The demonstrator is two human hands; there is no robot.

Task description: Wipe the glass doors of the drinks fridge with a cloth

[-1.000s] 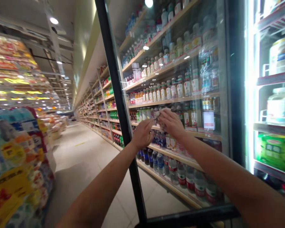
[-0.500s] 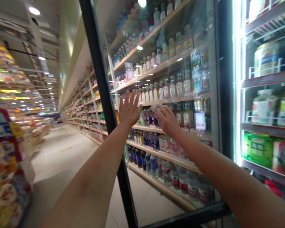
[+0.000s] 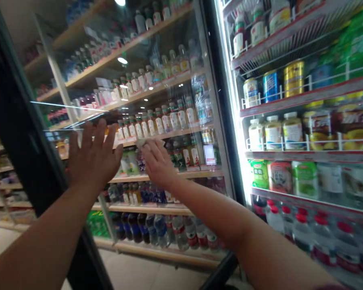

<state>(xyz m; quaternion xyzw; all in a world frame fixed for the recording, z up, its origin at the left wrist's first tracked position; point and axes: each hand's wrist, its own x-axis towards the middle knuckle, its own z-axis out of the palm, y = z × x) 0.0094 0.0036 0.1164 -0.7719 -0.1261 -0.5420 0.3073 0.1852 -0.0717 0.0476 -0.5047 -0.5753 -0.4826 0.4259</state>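
A glass door (image 3: pixel 181 90) with a black frame (image 3: pixel 27 108) stands open in front of me. My left hand (image 3: pixel 92 157) is raised beside the frame's left upright, palm toward the glass, its fingers spread and nothing held. Whether it presses on the frame or the glass, I cannot tell. Pressed to the middle of the pane, my right hand (image 3: pixel 159 163) has its fingers bent over a crumpled whitish cloth (image 3: pixel 143 142). Only the cloth's upper edge shows above the fingers. Shelves of bottles (image 3: pixel 155 123) are seen through the glass and not touched.
At the right, the lit cooler (image 3: pixel 290 155) holds cans, bottles and packs on wire-fronted shelves. Below my arms runs the door's black bottom rail (image 3: pixel 219 272). Pale floor tiles (image 3: pixel 145 274) lie beneath. A blurred label (image 3: pixel 209 155) shows on the glass.
The view has turned right and the aisle at the left has mostly gone from sight. More of the cooler shows. My right hand still holds the cloth; my left hand stays spread by the frame.
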